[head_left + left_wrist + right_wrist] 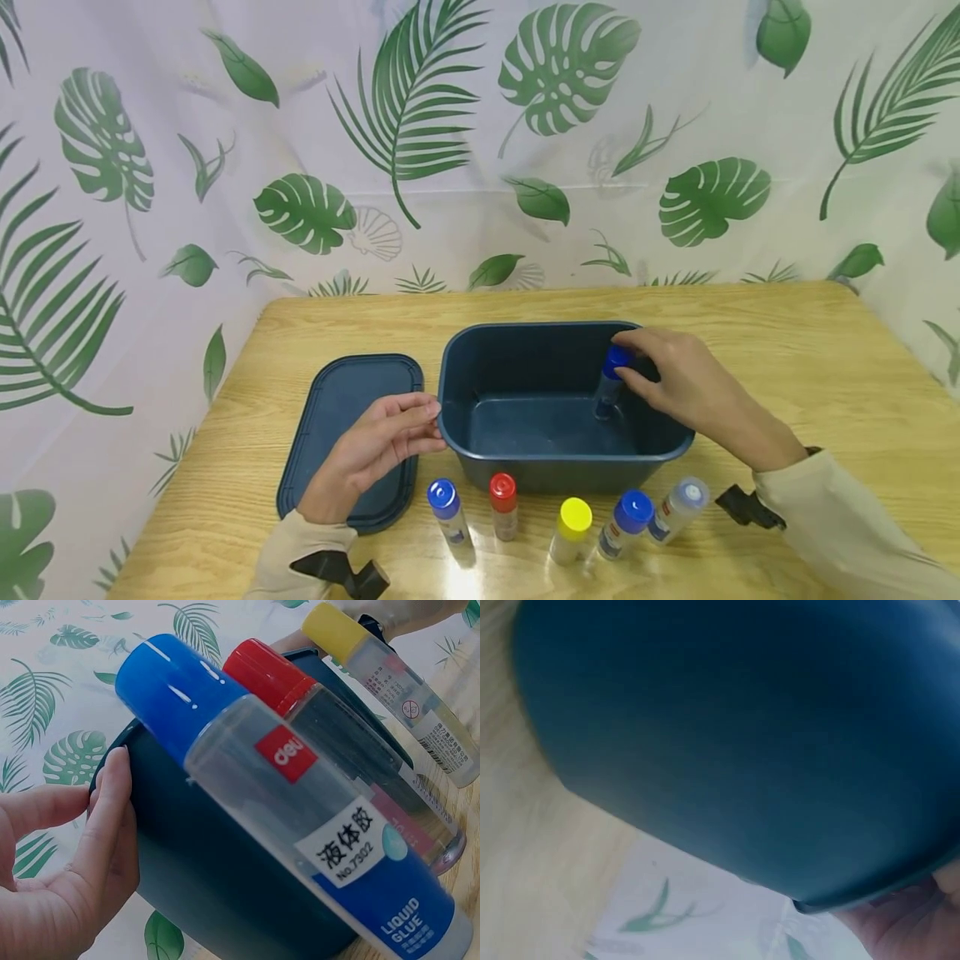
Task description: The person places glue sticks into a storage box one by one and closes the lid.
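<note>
A dark blue plastic bin (540, 477) stands on the table. My right hand (684, 377) reaches over its right rim and pinches the blue cap of a glue bottle (608, 388), which stands nearly upright inside the right end of the bin. In the right wrist view the bin's outer wall (727, 742) hides that bottle. At the bin's left rim, my left hand (390, 433) touches with its fingertips, the fingers fairly straight along the outside. The left wrist view shows these fingers (112, 802) against the wall, close behind a blue-capped liquid glue bottle (292, 795).
Along the front of the bin stand several glue bottles: a blue-capped one (450, 512), a red-capped one (504, 507), a yellow-capped one (572, 531), another blue-capped one (626, 523) and a clear-capped one (678, 510). The dark blue lid (352, 400) lies flat on the left.
</note>
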Demonstrator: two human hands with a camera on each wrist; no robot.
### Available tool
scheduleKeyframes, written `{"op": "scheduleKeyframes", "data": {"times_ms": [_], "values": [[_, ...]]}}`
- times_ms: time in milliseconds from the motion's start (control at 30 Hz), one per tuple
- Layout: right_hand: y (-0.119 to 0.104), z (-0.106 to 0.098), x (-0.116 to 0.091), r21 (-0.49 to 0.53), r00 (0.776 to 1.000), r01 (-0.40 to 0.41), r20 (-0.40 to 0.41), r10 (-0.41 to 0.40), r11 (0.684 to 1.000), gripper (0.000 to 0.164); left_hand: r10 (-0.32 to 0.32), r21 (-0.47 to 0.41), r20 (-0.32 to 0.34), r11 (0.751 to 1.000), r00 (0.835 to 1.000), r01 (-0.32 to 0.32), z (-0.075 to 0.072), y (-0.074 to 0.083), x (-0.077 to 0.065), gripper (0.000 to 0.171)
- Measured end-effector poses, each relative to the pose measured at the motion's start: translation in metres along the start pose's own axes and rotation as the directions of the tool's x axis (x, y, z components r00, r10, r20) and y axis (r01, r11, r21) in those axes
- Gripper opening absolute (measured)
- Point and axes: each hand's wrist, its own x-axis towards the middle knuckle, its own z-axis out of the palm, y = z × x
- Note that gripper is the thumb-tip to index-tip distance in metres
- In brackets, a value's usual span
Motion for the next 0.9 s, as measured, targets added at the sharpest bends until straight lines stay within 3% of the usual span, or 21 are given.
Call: {"op": "scheduleKeyframes", "data": {"times_ms": [100,233,433,600,700,900], "values": [[-0.002,-0.010,-0.001,-0.036,0.994,0.037,-0.106,-0.040,0.999,0.037,0.000,-0.001,0.003,1.000,1.000,0.000,0.001,0.001,0.000,0.018],[-0.004,-0.029,-0.009,-0.065,0.967,0.063,-0.243,-0.077,0.996,0.039,0.003,-0.007,0.011,1.000,1.000,-0.003,0.001,0.000,0.001,0.017],[-0.007,-0.052,-0.041,-0.045,0.942,0.018,-0.334,-0.032,0.999,0.037,0.002,-0.008,0.014,1.000,1.000,-0.002,0.001,0.000,0.000,0.015],[-0.018,-0.055,-0.072,0.032,0.940,-0.117,-0.319,0.121,0.993,0.033,0.002,-0.002,0.022,1.000,1.000,-0.002,0.001,0.001,0.001,0.013],[-0.027,-0.053,-0.088,0.097,0.930,-0.209,-0.287,0.228,0.973,0.031,0.001,-0.003,0.028,1.000,1.000,-0.001,0.001,0.001,0.001,0.013],[-0.036,-0.048,-0.114,0.222,0.905,-0.307,-0.233,0.356,0.926,0.029,-0.006,0.000,0.015,1.000,1.000,0.006,0.001,0.001,0.000,0.013]]}}
